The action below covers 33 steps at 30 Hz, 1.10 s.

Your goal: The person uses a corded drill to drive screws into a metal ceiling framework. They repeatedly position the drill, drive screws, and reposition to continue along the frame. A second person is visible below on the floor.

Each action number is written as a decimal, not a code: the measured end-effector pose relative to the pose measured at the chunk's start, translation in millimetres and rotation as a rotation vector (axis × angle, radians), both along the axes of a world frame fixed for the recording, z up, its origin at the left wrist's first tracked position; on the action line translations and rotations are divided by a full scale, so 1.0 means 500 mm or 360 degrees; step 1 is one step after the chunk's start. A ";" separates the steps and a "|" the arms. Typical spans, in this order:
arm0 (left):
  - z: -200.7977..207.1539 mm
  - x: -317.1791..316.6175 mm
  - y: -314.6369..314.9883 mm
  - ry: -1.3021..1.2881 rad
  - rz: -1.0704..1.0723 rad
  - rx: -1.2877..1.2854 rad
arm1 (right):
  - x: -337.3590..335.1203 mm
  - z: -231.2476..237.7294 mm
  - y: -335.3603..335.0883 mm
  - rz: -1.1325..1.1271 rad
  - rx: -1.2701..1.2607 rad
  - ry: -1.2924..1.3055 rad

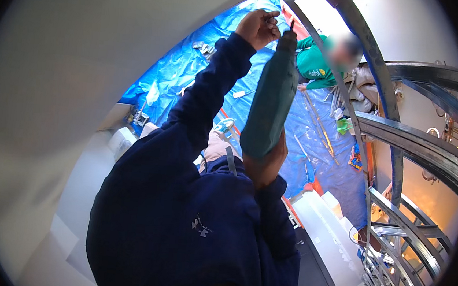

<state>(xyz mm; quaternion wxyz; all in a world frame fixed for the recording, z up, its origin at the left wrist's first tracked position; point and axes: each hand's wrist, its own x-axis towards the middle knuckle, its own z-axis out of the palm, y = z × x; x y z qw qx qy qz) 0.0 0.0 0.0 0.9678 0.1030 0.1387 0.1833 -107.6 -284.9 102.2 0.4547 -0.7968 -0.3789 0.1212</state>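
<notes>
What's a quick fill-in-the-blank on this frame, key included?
1. The left hand is near the tip of the power tool, gripped by the person's ____.
2. The tarp is coloured ____.
3. The co-worker's shirt is ____.
4. Metal framing stands on the picture's ____ side.

Missing words: right hand; blue; green; right.

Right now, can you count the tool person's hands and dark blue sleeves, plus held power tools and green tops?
Hands, left hand and right hand: 2
Dark blue sleeves: 2
Power tool: 1
Green top: 1
Total: 6
</notes>
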 end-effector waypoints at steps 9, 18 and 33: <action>-0.054 0.075 0.073 0.0094 0.0059 0.0190 | 0.040 -0.014 0.104 -0.0038 0.0112 -0.0072; -0.090 0.110 0.077 0.0101 0.0133 0.0585 | 0.038 -0.023 0.121 -0.0101 0.0059 -0.0096; -0.114 0.133 0.086 0.0123 0.0260 0.0737 | 0.022 -0.026 0.132 -0.0115 0.0066 -0.0081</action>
